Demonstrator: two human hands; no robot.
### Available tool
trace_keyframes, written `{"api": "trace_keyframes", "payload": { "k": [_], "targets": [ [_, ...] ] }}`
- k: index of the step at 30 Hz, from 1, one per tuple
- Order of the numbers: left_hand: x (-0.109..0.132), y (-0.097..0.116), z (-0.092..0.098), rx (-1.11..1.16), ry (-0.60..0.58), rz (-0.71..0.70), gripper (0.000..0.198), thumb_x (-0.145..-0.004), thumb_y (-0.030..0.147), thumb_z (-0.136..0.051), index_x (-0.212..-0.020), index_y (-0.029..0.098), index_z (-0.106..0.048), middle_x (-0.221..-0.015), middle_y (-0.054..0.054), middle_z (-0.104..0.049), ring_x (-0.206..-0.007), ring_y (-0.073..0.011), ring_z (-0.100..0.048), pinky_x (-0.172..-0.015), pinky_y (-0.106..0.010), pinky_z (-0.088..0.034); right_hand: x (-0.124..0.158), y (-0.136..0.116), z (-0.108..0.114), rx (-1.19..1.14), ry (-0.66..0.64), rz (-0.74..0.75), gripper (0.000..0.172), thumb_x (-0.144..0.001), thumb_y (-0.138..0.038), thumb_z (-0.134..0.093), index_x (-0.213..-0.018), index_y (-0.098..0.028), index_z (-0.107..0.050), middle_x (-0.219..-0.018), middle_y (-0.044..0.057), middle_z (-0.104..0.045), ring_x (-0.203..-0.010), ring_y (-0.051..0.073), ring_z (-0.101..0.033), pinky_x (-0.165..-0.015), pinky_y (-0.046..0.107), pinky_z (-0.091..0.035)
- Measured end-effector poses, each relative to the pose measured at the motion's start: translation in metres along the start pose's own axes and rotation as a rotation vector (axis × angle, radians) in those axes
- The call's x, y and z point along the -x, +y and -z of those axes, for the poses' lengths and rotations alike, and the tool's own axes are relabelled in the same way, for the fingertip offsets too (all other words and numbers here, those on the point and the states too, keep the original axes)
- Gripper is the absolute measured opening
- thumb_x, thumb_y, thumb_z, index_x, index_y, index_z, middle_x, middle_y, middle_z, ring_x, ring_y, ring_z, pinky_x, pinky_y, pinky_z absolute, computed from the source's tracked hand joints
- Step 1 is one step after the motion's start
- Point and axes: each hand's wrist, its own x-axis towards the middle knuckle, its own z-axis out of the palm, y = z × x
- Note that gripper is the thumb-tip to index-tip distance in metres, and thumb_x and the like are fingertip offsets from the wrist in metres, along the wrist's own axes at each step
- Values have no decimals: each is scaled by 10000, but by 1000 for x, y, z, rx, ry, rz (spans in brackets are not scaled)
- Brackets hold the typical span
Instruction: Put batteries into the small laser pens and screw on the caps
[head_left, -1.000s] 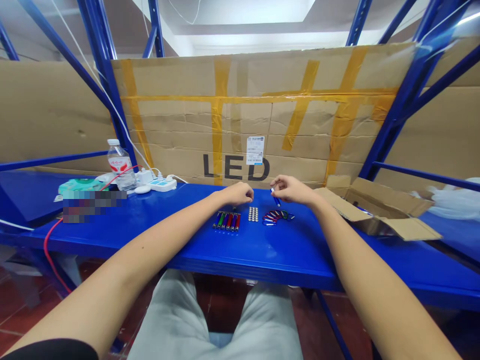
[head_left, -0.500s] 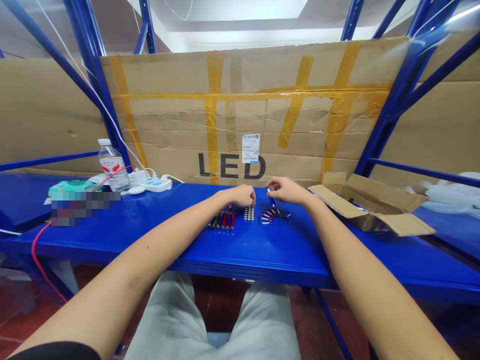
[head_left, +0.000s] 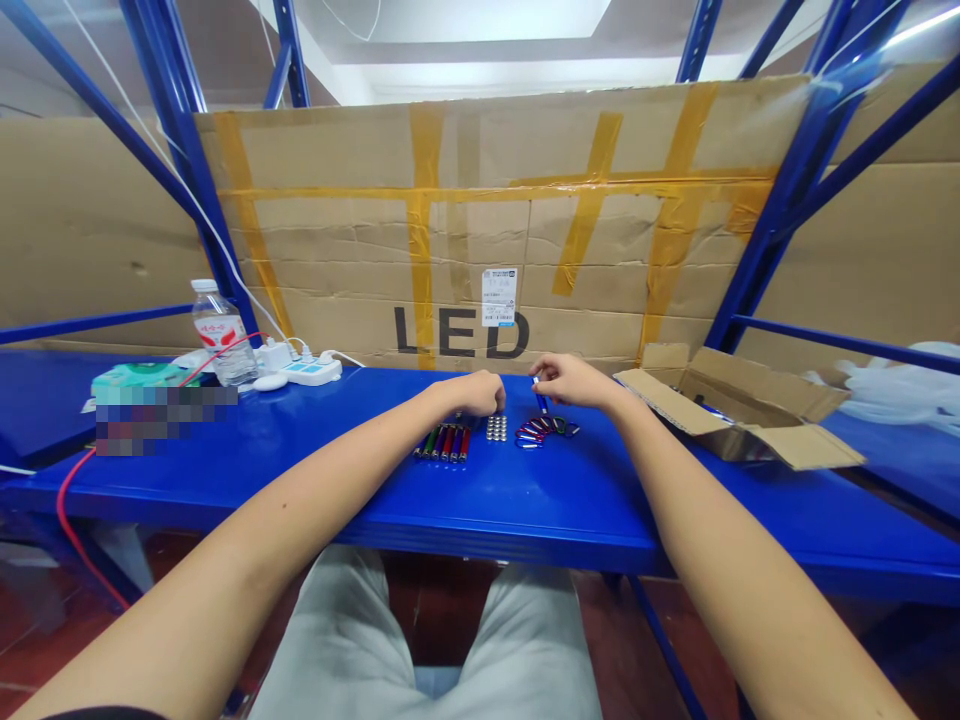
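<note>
My left hand [head_left: 481, 393] is closed, its fingertips down at the back of a small block of silver button cells [head_left: 496, 429] laid in rows. Whatever is between those fingers, if anything, is hidden. In my right hand [head_left: 564, 381], thumb and fingers pinch a slim blue metal tube [head_left: 541, 401] with a silver end, held upright. Just below it lies a fan of coloured carabiners [head_left: 538, 430], in red, blue and green. Left of the cells, several slim metal tubes [head_left: 444, 443] in green, dark and red lie side by side, their far ends partly behind my left forearm.
An opened cardboard box [head_left: 739, 405] stands at the right of the blue table [head_left: 480, 500]. On the left are a water bottle [head_left: 223, 335], a power strip [head_left: 311, 372], and a green packet [head_left: 142, 377]. Behind the table stands a large cardboard sheet [head_left: 337, 270] marked LED.
My left hand has drawn back slightly from the button cells, so more of their rows show. The right hand keeps its hold on the blue tube. The whole view has shifted a little.
</note>
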Motion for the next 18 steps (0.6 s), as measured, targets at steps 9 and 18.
{"api": "trace_keyframes", "payload": {
  "k": [9, 18],
  "targets": [
    [15, -22, 1, 48, 25, 4, 452, -664, 6, -484, -961, 203, -760, -959, -33, -755, -868, -159, -672, -744, -210, -481, -10, 6, -10, -64, 80, 21, 103, -767, -160, -623, -868, -139, -631, -622, 24, -658, -433, 111, -530, -437, 243, -430],
    [18, -27, -3, -13, 49, 74, 233, -766, 174, -607, -944, 172, -756, -924, -70, -750, -809, -171, -668, -719, -229, -479, -23, 20, -39, 91, 135, 116, 101, -732, -169, -647, -828, -151, -672, -726, 29, -680, -649, 141, -605, -614, 245, -467]
  ]
}}
